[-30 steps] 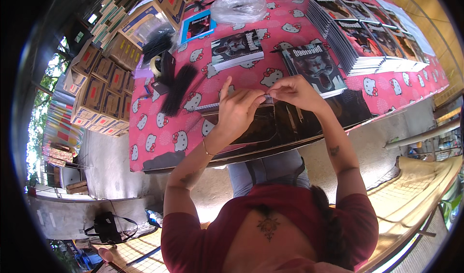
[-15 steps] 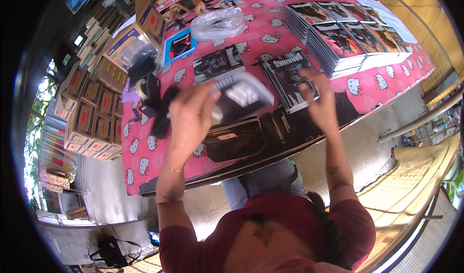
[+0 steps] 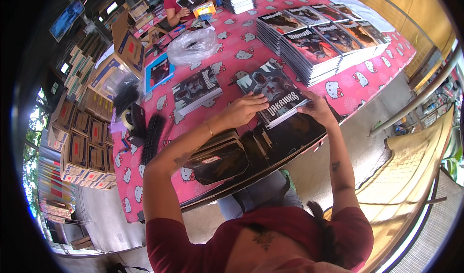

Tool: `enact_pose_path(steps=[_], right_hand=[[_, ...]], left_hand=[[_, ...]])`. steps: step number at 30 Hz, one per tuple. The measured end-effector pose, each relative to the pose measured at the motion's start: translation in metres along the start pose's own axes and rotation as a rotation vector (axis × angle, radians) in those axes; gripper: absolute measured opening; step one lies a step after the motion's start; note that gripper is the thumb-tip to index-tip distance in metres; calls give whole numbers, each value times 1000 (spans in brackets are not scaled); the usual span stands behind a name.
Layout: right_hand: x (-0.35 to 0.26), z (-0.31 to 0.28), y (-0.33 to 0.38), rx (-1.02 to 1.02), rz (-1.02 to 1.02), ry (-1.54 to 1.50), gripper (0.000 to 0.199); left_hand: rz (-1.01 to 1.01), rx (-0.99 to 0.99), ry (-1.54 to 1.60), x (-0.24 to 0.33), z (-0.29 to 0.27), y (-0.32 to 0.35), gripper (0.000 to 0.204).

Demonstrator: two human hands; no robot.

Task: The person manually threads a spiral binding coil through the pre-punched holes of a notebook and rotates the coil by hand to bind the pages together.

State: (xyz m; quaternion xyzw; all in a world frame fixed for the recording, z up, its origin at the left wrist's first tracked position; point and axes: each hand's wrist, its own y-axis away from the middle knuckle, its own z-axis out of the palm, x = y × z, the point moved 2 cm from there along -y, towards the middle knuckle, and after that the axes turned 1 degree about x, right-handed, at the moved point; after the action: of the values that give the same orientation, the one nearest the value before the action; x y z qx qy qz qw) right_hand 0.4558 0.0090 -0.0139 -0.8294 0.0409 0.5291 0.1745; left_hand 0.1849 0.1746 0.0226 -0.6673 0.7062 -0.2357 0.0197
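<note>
- Pink cartoon-cat tablecloth (image 3: 333,89) spread over a broad worktable.
- Brown cardboard cartons (image 3: 82,147) stacked at far left, apart from the table.
- Block of spiral-bound notebooks (image 3: 319,45), several deep, squared up toward the right.
- Clear plastic bag (image 3: 193,48), crumpled, just beyond a smaller notebook pile (image 3: 198,89).
- Knight-cover spiral notebook (image 3: 273,87) lying flat under both hands, between smaller pile and block, white page edges facing near.
- Probably light, flexible in the pages, slick on the glossy cover; likely best taken by opposite edges, without crushing the coil.
- Black plastic binding coils (image 3: 153,132) bunched on the left of the cloth.
- Left hand (image 3: 249,107) with fingers extended, resting loosely on the cover's left side, unclenched.
- Right hand (image 3: 319,108) with thumb and fingers around the near right corner; cannot tell whether pinching.
- Cream tape roll (image 3: 126,119) standing near the coils.
</note>
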Motion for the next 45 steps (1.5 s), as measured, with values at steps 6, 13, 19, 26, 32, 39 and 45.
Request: enact_pose_path(steps=[6, 13, 19, 26, 32, 39, 45], right_hand=[[1, 4, -1, -14, 6, -84, 77], [-36, -25, 31, 329, -216, 264, 72], [-130, 37, 25, 302, -377, 163, 42], [-144, 157, -6, 32, -294, -592, 52], [-121, 184, 27, -141, -107, -571, 30], [-117, 207, 28, -189, -124, -513, 39], [-124, 224, 42, -229, -143, -554, 67]], left_hand=[[16, -6, 31, -6, -3, 3, 49], [-495, 265, -470, -61, -82, 81, 41], [-486, 369, -464, -66, -76, 178, 21], [-443, 498, -535, 100, -176, 75, 17], [-422, 363, -491, 168, -174, 83, 16], [-483, 319, -560, 176, -172, 104, 19], [-669, 586, -793, 167, -92, 169, 45]])
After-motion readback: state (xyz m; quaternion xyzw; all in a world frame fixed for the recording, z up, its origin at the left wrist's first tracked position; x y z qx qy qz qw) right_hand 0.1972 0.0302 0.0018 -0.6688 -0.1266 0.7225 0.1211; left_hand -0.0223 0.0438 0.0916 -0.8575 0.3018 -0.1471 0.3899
